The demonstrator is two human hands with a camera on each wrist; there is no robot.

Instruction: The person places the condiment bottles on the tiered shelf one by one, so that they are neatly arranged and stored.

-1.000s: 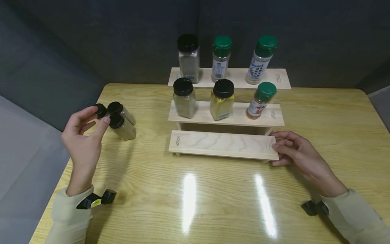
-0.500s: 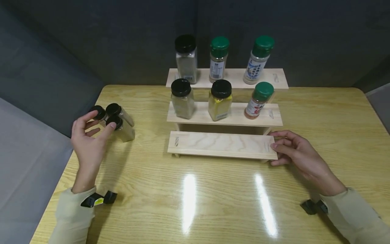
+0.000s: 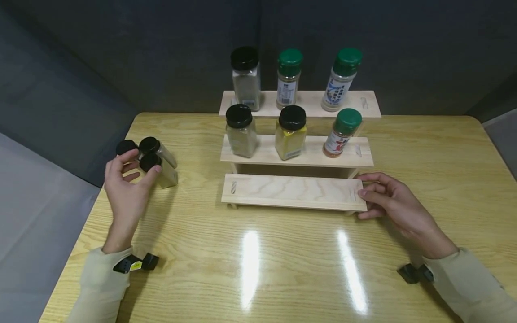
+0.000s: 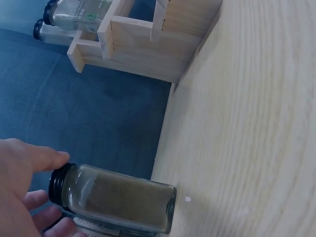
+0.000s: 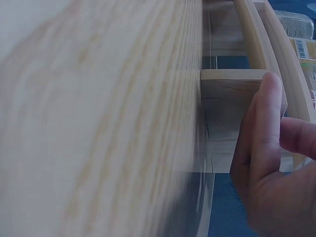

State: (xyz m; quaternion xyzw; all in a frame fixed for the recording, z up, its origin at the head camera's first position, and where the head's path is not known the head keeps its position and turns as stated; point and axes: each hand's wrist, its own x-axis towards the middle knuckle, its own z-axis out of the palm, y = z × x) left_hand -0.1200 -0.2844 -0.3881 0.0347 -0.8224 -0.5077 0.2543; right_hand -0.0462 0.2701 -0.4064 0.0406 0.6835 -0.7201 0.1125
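Observation:
In the head view my left hand (image 3: 128,188) is at a cluster of three black-capped spice jars on the table's left. Its thumb and fingers are spread on either side of the front jar's black cap (image 3: 150,162). Up close in the left wrist view, that glass jar (image 4: 121,200) holds a brownish-green powder, and my thumb tip is right at the cap's edge. My right hand (image 3: 397,204) grips the right end of the bottom step of a three-step wooden spice rack (image 3: 295,192), thumb on top. A fingertip presses the rack's edge in the right wrist view.
On the rack's middle step stand two black-capped jars (image 3: 291,134) and a green-capped shaker (image 3: 342,134). The top step bears a tall black-capped jar (image 3: 246,80) and two green-capped shakers (image 3: 288,80). A dark cloth wall (image 3: 181,54) rises behind the table.
My left hand has moved right and slightly toward me, bringing thumb and fingers around the front jar's cap. The right hand keeps its grip on the rack. The view has shifted slightly.

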